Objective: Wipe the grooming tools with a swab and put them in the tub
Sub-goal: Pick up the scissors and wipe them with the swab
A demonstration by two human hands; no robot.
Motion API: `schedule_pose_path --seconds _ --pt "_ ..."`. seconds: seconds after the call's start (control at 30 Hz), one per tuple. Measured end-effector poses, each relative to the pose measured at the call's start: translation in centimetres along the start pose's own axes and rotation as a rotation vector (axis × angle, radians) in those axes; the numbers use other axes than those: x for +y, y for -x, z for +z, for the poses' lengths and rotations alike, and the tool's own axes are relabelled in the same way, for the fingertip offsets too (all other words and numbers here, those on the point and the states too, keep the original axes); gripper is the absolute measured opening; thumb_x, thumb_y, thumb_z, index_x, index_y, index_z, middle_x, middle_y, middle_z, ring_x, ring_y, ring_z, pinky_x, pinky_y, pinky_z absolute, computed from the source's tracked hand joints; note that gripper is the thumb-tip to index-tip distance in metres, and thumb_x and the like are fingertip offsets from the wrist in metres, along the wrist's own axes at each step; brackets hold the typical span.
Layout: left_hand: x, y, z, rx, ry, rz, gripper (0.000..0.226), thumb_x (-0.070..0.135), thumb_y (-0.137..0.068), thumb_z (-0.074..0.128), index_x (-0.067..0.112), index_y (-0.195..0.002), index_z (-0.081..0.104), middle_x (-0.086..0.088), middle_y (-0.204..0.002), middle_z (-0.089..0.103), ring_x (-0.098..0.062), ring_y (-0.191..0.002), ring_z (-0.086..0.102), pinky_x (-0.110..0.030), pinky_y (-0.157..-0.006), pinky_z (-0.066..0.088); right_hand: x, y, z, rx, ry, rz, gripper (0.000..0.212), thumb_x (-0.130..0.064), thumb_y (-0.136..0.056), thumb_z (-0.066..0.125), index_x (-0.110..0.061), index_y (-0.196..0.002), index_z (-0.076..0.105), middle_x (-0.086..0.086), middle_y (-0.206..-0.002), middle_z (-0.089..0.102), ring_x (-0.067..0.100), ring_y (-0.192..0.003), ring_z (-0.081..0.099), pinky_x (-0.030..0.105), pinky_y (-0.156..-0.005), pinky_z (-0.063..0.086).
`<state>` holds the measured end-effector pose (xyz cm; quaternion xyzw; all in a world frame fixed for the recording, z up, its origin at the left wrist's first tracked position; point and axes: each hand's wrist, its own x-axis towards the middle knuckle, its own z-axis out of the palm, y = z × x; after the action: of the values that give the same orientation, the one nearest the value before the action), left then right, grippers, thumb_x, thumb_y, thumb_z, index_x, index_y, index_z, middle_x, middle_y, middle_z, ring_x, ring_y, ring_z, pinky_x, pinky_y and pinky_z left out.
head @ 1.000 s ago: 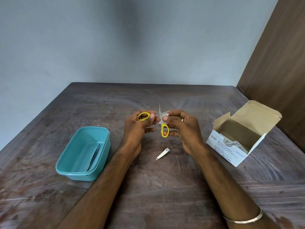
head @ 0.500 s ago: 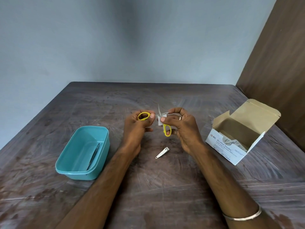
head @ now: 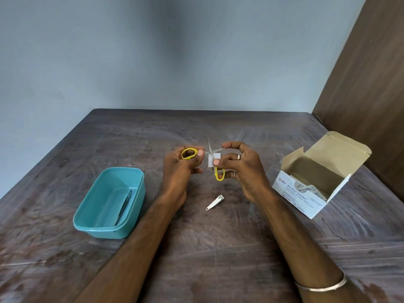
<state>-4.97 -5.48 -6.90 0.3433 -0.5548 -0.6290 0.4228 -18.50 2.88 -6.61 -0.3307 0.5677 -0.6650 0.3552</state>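
Nail clipper (head: 215, 202) is left unwiped on the table at 6 o'clock of the hands. Scissors (head: 213, 159) are now spread wider, one yellow loop gripped by the left hand (head: 182, 166), swab (head: 211, 161) pinched against the blades by the right hand (head: 239, 169). So wiping's midway, with tweezers (head: 124, 206) already in the tub (head: 109, 203) at 8 o'clock.

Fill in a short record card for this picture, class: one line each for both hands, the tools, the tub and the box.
left hand: grips one yellow handle loop of the scissors
right hand: pinches a white swab against the open scissor blades
nail clipper: lies on the table between the forearms, untouched
tub: teal, left of the arms, tweezers inside
box: alcohol swabs, lid open, on the right
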Motion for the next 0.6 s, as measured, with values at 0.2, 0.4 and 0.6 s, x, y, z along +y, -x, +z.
schedule_pose_path --seconds 0.2,0.4,0.6 --pt "0.5 -0.03 -0.32 0.002 0.0 -0.055 0.01 0.01 -0.082 0.074 0.007 -0.092 0.074 -0.005 -0.076 0.071 -0.015 -0.069 0.062 -0.03 -0.061 0.052 0.07 0.02 -0.16 0.067 -0.077 0.003 0.042 0.003 -0.077 0.08 -0.011 -0.111 0.06 0.021 -0.089 0.072 0.034 -0.077 0.072 0.041 -0.057 0.061" --pt "0.66 0.06 -0.53 -0.057 -0.106 -0.049 0.011 0.02 -0.082 0.076 0.012 -0.075 0.072 -0.005 -0.062 0.061 -0.016 -0.054 0.053 -0.027 -0.05 0.044 0.28 -0.02 -0.14 0.029 0.049 -0.057 0.043 0.002 -0.076 0.081 -0.01 -0.111 0.059 0.009 -0.079 0.076 0.026 -0.07 0.071 0.033 -0.053 0.057" --pt "0.56 0.01 -0.53 -0.087 -0.156 -0.069 0.02 0.028 -0.083 0.076 0.015 -0.069 0.072 -0.008 -0.062 0.066 -0.015 -0.055 0.054 -0.027 -0.052 0.042 0.24 -0.07 -0.19 0.065 0.105 -0.102 0.043 0.0 -0.076 0.081 -0.013 -0.112 0.06 0.006 -0.077 0.076 0.015 -0.067 0.068 0.028 -0.052 0.05"
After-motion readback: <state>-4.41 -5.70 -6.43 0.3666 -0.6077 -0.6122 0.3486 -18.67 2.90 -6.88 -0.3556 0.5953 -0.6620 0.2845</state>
